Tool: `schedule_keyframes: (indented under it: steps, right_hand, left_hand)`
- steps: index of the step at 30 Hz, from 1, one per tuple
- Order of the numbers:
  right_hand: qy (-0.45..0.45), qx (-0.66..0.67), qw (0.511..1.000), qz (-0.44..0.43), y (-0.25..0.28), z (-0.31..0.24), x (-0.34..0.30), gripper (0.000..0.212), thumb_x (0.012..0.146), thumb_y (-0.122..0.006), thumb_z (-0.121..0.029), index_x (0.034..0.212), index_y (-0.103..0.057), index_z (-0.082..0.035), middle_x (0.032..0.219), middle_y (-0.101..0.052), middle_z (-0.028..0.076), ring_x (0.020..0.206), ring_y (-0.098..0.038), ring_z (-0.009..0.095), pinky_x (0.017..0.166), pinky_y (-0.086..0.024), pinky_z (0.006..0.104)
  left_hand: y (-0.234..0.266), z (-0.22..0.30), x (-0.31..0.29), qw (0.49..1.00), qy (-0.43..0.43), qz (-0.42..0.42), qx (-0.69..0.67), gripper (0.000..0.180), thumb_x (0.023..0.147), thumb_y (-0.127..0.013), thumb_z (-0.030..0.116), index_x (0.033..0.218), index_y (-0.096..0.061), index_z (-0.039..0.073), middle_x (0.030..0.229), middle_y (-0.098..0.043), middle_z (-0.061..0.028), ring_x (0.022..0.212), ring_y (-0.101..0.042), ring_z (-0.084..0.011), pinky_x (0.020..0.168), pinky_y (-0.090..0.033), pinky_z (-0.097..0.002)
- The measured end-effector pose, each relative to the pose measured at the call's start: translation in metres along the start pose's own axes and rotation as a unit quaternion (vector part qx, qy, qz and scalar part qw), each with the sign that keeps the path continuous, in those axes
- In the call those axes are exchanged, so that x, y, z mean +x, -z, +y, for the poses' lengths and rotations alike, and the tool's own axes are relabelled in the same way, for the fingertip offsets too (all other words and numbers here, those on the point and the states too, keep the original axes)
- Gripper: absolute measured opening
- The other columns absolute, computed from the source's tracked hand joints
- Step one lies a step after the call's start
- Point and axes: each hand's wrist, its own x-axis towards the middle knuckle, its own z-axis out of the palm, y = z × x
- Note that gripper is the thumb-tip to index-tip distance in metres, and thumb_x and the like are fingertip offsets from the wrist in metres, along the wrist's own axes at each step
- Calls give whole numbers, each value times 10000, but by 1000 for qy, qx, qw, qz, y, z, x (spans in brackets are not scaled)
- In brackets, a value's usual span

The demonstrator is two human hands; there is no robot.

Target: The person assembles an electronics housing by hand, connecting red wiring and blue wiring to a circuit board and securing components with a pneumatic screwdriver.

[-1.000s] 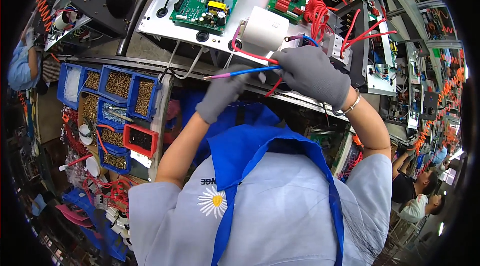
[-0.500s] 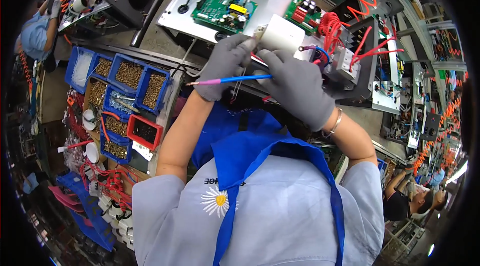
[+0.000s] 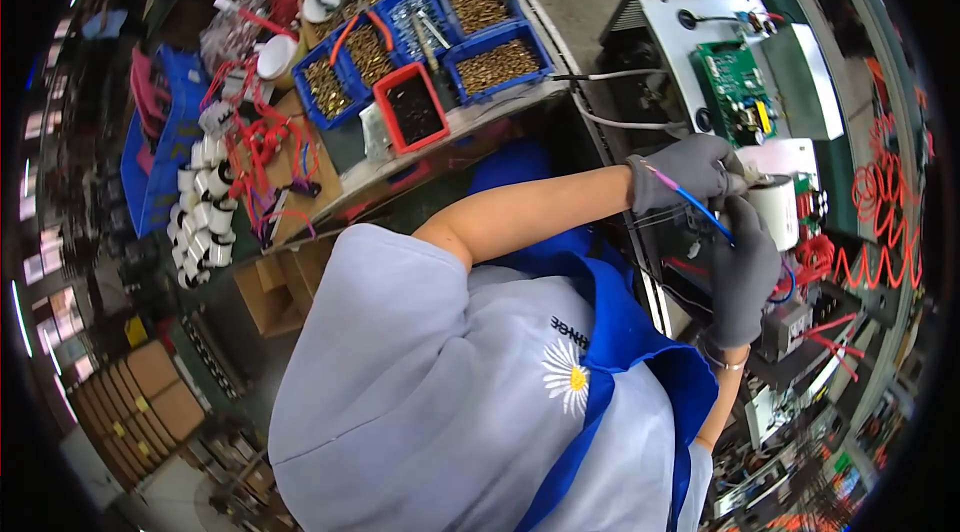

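My left hand (image 3: 685, 172), in a grey glove, is closed with its fingertips at the near end of a white cylinder (image 3: 775, 215). What they pinch is too small to make out. My right hand (image 3: 745, 272), also gloved, is closed just below, its fingers meeting the left ones. A stiff blue lead (image 3: 705, 215) with a pink sleeve and bare tip sticks out from the right fingers and crosses in front of the left hand. Behind the hands a green circuit board (image 3: 728, 82) sits on a white metal panel (image 3: 665, 7).
Blue bins (image 3: 500, 67) of brass-coloured fasteners and a red bin (image 3: 411, 107) of dark small parts stand on the left bench. A grey terminal block (image 3: 788, 330) with red wires lies right of my right hand. Coiled red hoses (image 3: 880, 192) hang at the far right.
The view has swung to the left, so the panel and hands appear farther right and the bins nearer the middle. Both hands stay together at the white cylinder, the blue lead still in the right.
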Motion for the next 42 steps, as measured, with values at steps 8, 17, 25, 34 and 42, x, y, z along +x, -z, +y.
schedule_keyframes:
  steps: [8,17,25,34,42]
  right_hand:
    - [9,79,997,-5,3,6,-5,247,832,-626,-82,1078,-637,-68,1005,-661,126,873,-653,326,727,-510,369]
    - [32,61,998,12,1,6,-8,207,808,-658,-170,1008,-634,-123,872,-609,103,752,-625,324,620,-479,418]
    - [16,58,998,35,-5,12,-14,187,824,-674,-219,997,-652,-151,845,-603,73,712,-622,300,594,-476,411]
    - [36,38,998,36,-6,18,-19,194,821,-678,-237,998,-653,-162,844,-609,43,716,-635,264,593,-493,386]
    - [80,29,996,5,-9,23,-17,214,794,-641,-220,999,-613,-165,865,-600,45,774,-658,238,562,-517,403]
  left_hand:
    - [23,-18,4,998,33,51,-30,236,894,-661,166,1005,-660,-42,742,-684,-85,573,-637,-101,474,-475,-215]
    - [12,9,-14,998,36,57,2,252,908,-565,127,1097,-679,5,838,-697,-38,654,-627,-56,518,-450,-190]
    - [12,6,-5,990,105,54,-77,281,949,-588,168,1182,-605,12,843,-673,-58,518,-495,-36,450,-401,-167]
    - [17,10,0,997,75,18,-14,264,946,-596,139,1150,-628,-24,924,-693,-87,648,-568,-44,515,-407,-152]
    - [19,16,9,991,113,-3,67,261,923,-639,195,1102,-668,8,743,-656,-29,511,-481,-29,455,-370,-160]
